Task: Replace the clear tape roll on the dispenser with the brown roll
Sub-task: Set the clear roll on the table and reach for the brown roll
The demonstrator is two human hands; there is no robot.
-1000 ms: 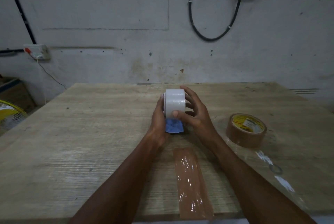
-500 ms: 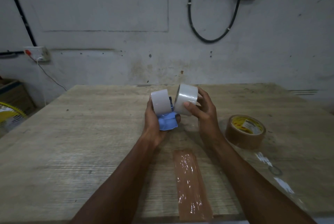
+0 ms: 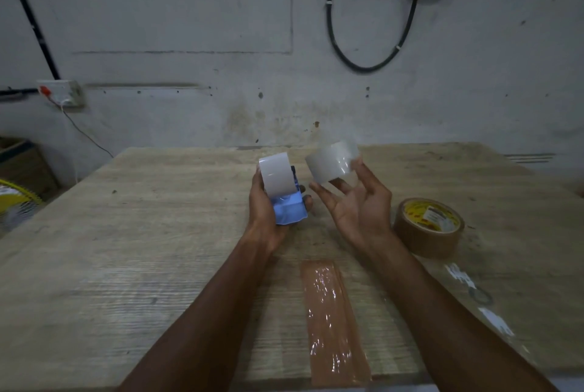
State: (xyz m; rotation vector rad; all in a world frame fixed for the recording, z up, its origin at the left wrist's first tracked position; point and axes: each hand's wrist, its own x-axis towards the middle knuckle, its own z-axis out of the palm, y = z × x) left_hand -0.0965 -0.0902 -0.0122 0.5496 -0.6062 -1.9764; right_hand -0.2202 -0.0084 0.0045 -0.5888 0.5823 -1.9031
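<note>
My left hand grips the blue tape dispenser upright above the wooden table. A pale white cylinder sits on top of the dispenser; I cannot tell whether it is a hub or tape. My right hand holds the clear tape roll in its fingertips, a short gap to the right of the dispenser and not touching it. The brown tape roll, with a yellow label inside its core, lies flat on the table just right of my right wrist.
A strip of brown tape is stuck to the table near its front edge between my forearms. Scraps of clear film lie front right. A yellow fan and a box stand off the table's left side. The wall is close behind.
The clear roll has come off the dispenser sideways. My right hand has carried it to the right and slightly up, widening the gap. My left hand still holds the dispenser.
</note>
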